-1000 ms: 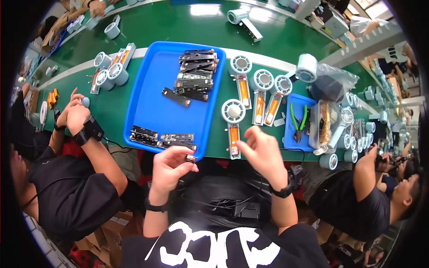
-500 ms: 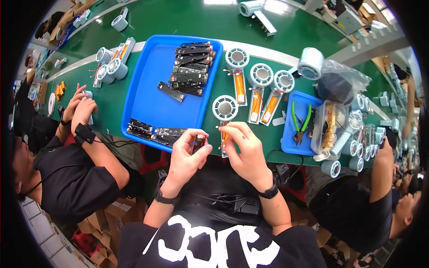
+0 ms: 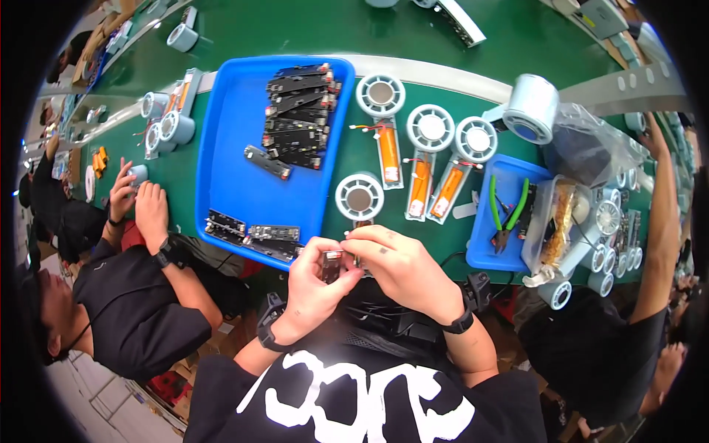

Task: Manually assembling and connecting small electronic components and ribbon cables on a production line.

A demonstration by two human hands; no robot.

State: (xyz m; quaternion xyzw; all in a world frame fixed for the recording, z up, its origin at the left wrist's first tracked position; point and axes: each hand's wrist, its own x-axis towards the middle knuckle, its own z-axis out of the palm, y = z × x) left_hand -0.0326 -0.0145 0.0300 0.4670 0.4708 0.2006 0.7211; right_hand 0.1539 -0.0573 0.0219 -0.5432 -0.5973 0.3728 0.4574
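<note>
My left hand [image 3: 306, 292] is closed around a narrow black circuit board [image 3: 331, 267], held upright just off the near right corner of the blue tray. Right beside it, my right hand [image 3: 406, 273] pinches with its fingertips close to the board's edge. What those fingers hold is hidden, though a small white connector end [image 3: 347, 234] shows by them. Just beyond both hands lies a pale blue round fan housing [image 3: 360, 197], its handle part mostly covered by my right hand.
The blue tray [image 3: 203, 148] holds several black circuit boards [image 3: 299, 111]. Right of it lie fan housings [image 3: 430, 128] with orange batteries [image 3: 419, 188]. A small blue tray [image 3: 480, 221] holds green-handled cutters [image 3: 507, 214], beside a clear plastic box [image 3: 565, 214]. Co-workers sit on both sides.
My right hand has moved left from the fan housing's handle up to the board in my left hand. The whole view has shifted a little. The right co-worker's arm now reaches farther over the table.
</note>
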